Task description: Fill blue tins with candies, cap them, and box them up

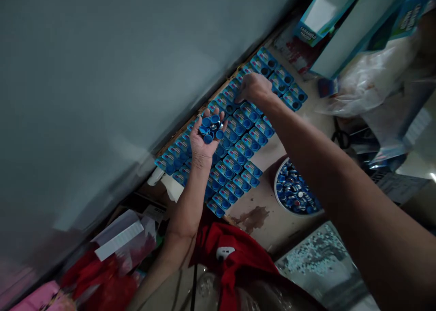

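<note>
Your right hand (254, 89) reaches forward from the near forearm, palm down, fingers curled together on the blue packets (238, 134); whether it pinches anything cannot be told. Your left hand (204, 138) is held palm up, cupped around a pile of blue caps (211, 127), above the packet rows. These packets lie in rows on the table (272, 220) against the grey wall (119, 75). Just right, a white bowl (277, 197) holds more caps. Red cloth (238, 252) lies at the table's near edge.
</note>
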Available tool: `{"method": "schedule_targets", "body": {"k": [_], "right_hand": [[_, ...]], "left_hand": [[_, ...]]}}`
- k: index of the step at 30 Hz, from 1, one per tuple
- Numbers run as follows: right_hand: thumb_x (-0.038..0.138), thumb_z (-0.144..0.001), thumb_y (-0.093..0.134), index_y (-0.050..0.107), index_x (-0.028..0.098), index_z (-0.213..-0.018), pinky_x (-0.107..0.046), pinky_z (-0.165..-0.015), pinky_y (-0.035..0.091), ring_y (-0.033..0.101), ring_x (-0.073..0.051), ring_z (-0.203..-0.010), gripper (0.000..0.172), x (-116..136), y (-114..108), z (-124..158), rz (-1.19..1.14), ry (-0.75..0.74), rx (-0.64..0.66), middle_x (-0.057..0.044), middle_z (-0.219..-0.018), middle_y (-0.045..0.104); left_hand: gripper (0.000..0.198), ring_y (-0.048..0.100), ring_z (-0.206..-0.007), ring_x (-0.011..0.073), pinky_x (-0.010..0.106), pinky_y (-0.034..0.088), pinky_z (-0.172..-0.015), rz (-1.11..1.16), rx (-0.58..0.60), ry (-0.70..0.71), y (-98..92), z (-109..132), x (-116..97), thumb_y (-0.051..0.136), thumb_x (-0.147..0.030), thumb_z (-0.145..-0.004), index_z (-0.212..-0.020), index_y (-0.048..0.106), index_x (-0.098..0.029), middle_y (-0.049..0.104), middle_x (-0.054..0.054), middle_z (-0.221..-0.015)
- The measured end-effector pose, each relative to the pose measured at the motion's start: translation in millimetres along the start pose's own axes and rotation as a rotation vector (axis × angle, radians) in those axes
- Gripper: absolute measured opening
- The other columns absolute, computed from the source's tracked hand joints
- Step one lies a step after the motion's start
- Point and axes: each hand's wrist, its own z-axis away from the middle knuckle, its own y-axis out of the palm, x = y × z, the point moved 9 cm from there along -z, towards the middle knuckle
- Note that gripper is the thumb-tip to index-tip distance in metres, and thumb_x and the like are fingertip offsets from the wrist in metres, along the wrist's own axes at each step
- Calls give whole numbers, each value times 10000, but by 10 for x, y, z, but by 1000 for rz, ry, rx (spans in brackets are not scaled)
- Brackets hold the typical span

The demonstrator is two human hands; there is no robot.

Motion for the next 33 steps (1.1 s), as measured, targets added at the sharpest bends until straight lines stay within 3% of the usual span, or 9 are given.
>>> {"method": "schedule_targets", "body": {"k": [3, 7, 11, 15, 18, 23, 26, 30, 33], "right_hand": [[534, -1035, 746, 537, 184, -605, -552, -1064, 564, 755, -271, -1070, 593, 84, -82, 78, 85, 127, 32, -50, -820, 660], [325, -917, 852, 673, 227, -767, -455, -1018, 584, 745, -280, -1056, 253, 627, -187, 882, 74, 3, -48, -41, -892, 740], [317, -941, 779, 795, 269, -984, -394, -881, 611, 746, -244, -890, 67, 949, 85, 1926, -194, -96, -19, -36, -944, 787], [254, -904, 748, 837, 284, -962, -411, -903, 628, 768, -263, -926, 110, 957, 302, 2317, -283, -38, -1, -51, -996, 826], [231, -906, 712, 859, 284, -936, -405, -945, 632, 767, -256, -962, 159, 955, 172, 2125, -253, -95, -15, -42, -986, 832], [197, -896, 727, 857, 243, -912, -432, -1009, 623, 774, -284, -1056, 138, 788, -173, 1338, -18, -101, -98, -64, -1010, 830], [261, -875, 825, 809, 233, -830, -436, -987, 633, 782, -296, -1041, 55, 649, -29, 868, 136, -89, 4, -58, -942, 812], [529, -859, 923, 710, 216, -707, -473, -943, 646, 790, -313, -1016, 408, 400, 245, 392, 216, -54, 109, -63, -865, 767], [644, -852, 919, 656, 206, -668, -523, -951, 640, 791, -319, -1009, 543, 352, 303, 188, 228, -47, 114, -65, -855, 744]], "left_hand": [[537, 710, -1451, 287, 613, 617, -1165, -45, 59, 50, 61, 45, -27, 377, -616, -1158, -1387, 765, -322, 821, 97, -1370], [666, 662, -1515, 274, 597, 605, -1200, 34, -19, 87, 10, 103, -2, 204, -612, -1177, -1449, 732, -311, 790, 70, -1464], [690, 653, -1523, 254, 561, 585, -1227, 102, -101, 166, -28, 73, 74, 130, -530, -1184, -1491, 706, -305, 742, 61, -1553], [603, 661, -1517, 253, 516, 582, -1233, 96, -155, 150, -14, 42, 150, 259, -524, -1180, -1435, 746, -278, 771, 95, -1496], [482, 639, -1542, 271, 518, 559, -1267, 338, -187, 121, -31, 61, 118, 395, -483, -1165, -1367, 777, -270, 780, 81, -1479], [325, 593, -1587, 296, 506, 518, -1315, 712, -198, 69, -72, 127, -18, 553, -421, -1134, -1260, 813, -272, 775, 74, -1495], [341, 598, -1583, 302, 509, 529, -1300, 716, -172, 34, -60, 149, -44, 537, -418, -1147, -1273, 820, -274, 779, 67, -1488], [420, 635, -1546, 285, 526, 533, -1293, 721, -127, -26, 5, 93, 22, 438, -375, -1172, -1308, 824, -283, 815, 55, -1404], [438, 661, -1517, 278, 524, 540, -1283, 748, -105, -55, 58, 66, 35, 419, -347, -1165, -1303, 829, -274, 835, 57, -1346]]}}
